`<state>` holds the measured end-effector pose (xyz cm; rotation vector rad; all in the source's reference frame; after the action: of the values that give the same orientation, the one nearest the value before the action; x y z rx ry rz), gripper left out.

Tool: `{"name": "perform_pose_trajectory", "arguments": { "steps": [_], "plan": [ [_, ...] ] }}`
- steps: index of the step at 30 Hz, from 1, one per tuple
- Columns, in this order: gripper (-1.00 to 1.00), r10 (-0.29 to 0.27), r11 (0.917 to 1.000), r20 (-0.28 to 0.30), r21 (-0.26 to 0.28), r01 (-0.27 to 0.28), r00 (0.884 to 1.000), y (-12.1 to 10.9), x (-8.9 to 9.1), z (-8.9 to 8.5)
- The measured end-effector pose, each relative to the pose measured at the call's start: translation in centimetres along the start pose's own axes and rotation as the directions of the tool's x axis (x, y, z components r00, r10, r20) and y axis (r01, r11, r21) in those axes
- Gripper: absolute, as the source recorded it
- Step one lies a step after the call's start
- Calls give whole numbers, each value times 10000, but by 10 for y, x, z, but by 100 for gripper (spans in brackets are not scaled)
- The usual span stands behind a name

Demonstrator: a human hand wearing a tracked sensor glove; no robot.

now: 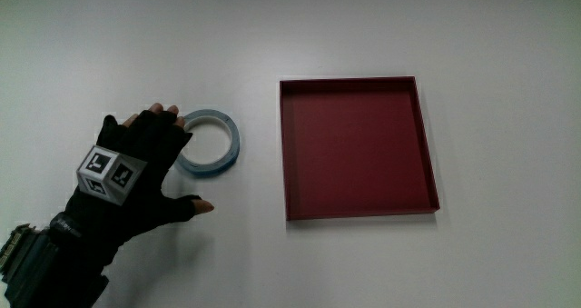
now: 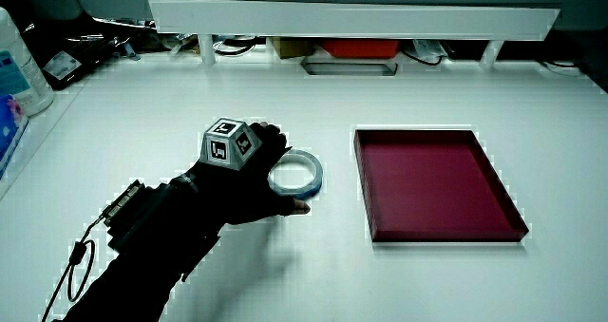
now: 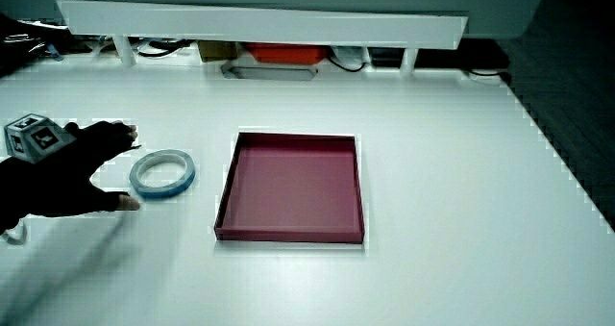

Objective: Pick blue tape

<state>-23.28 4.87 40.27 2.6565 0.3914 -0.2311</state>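
Gloved and black, the hand (image 1: 136, 176) lies low over the desk (image 1: 363, 35) just beside the blue tape (image 1: 211, 142), with its fingers spread and holding nothing; the fingertips reach the roll's nearest edge while the thumb points out below it, nearer to the person. Whether the fingertips actually touch the roll cannot be told. A patterned cube (image 1: 111, 173) sits on the back of the hand.

Largest on the desk is a shallow red tray (image 1: 427, 144), square and with nothing in it, lying apart from the roll. In both side views a low white partition (image 2: 351, 18) runs along the desk's edge farthest from the person.

The blue tape rests flat on the bare desk between the hand and the tray, its hole facing up, as a side view shows (image 3: 162, 173). It looks like a thin, light, stiff ring that could slide on the smooth surface. A sound hold would probably pinch the wall of the ring, thumb outside and a finger through the hole, or span its outer rim.
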Motion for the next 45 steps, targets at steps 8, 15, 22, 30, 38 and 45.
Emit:
{"name": "perform_pose_trajectory", "arguments": {
  "steps": [8,15,22,30,38,45],
  "plan": [
    [0,-261,9995,889,-154,276,9957,28,-2,-14],
    [0,-736,9971,163,-170,739,9972,53,9,-19],
    [0,-565,9936,216,-963,583,9982,77,9,-38],
    [0,-241,9881,359,-1510,292,9991,98,1,-58],
    [0,-336,9851,399,-1673,398,9986,104,1,-70],
    [16,-787,9884,262,-1282,814,9966,102,4,-73]
  ]
}}
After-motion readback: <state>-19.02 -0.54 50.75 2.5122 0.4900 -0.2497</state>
